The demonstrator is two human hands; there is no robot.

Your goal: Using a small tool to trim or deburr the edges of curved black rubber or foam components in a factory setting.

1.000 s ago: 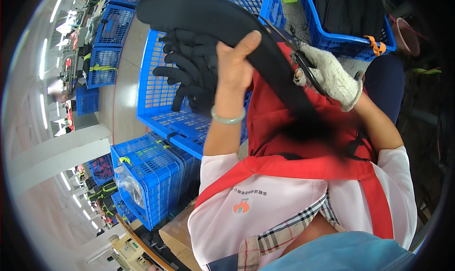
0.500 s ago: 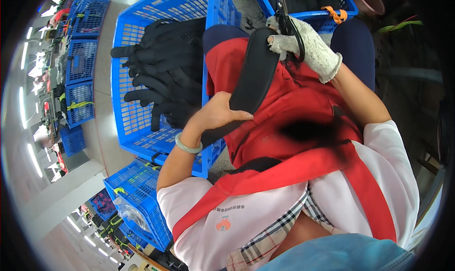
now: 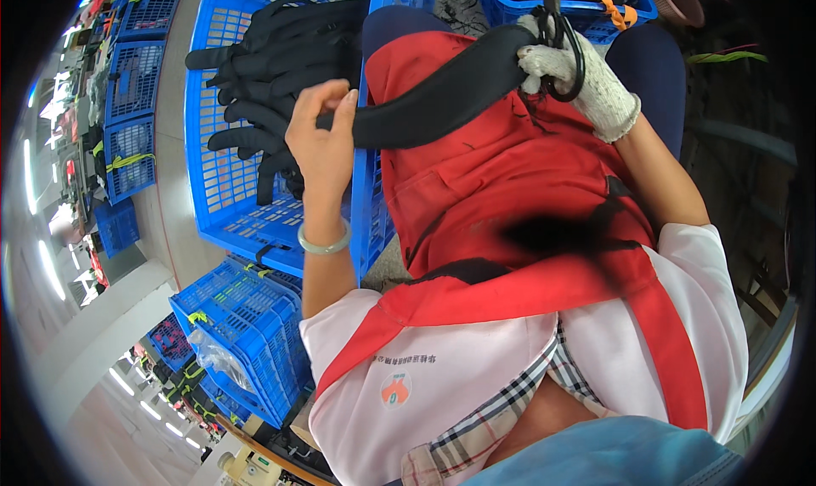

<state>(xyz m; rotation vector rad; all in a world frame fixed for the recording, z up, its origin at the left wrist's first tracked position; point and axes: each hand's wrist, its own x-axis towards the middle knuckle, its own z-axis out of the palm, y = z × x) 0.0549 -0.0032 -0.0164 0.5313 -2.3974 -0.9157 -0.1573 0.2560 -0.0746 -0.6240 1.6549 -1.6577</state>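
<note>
A long black padded strap stretches between my two hands, bowed over my lap and across the crate's near side. My bare left hand, with a pale bangle at the wrist, has its fingers curled round the left part of the strap; that end is partly hidden behind it. In a whitish knitted glove with bare fingertips, my right hand pinches the strap's other end. Black-handled scissors also hang in this hand, blades pointing up and away. Beside my left hand, similar black straps lie heaped in a blue plastic crate.
Another blue crate with black pieces stands ahead, an orange tie on its rim. A red apron covers my lap. Stacked blue crates stand lower left, more farther left. A pinkish basket sits far right.
My left hand has moved up and left over the crate, drawing the strap out from a steep slant to a nearly level line. My right hand has shifted slightly right, still with strap and scissors.
</note>
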